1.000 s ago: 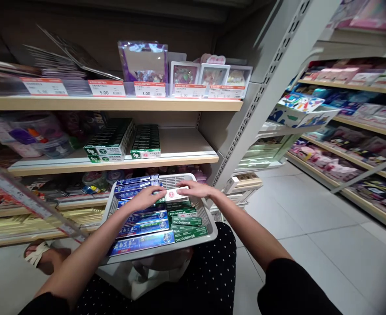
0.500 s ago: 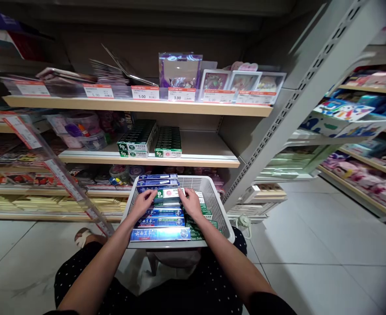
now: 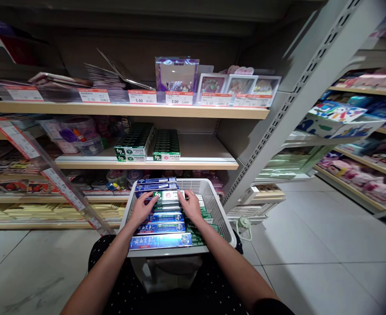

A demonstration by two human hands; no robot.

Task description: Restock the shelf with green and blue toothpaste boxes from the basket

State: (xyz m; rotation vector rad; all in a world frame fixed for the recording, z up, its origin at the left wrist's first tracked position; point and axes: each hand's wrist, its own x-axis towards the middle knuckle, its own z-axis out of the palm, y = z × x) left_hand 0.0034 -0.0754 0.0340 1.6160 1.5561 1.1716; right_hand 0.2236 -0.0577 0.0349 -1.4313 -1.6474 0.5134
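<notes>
A white and green toothpaste box [image 3: 168, 196] lies crosswise between my hands over the basket. My left hand [image 3: 142, 211] grips its left end, and my right hand [image 3: 190, 205] closes on the right end. Under and around it, the white plastic basket [image 3: 229, 232] rests on or just above my lap. Blue toothpaste boxes [image 3: 160, 241] fill its left side, some in front of my hands and others behind. Along the right side lie dark green boxes [image 3: 197, 238], partly covered by my right forearm.
Ahead, a shelf board [image 3: 209, 164] bears two rows of green toothpaste boxes [image 3: 165, 144] beside clear tubs [image 3: 81, 135]. Above it, a shelf with price tags [image 3: 179, 98] juts forward. A slotted grey post [image 3: 271, 131] rises at right; a small green fan-like object [image 3: 244, 227] stands on the tiled floor.
My left leg has drawn inward, and the sandalled foot at left has gone from view. Both hands stay on the same box, and the view has shifted slightly.
</notes>
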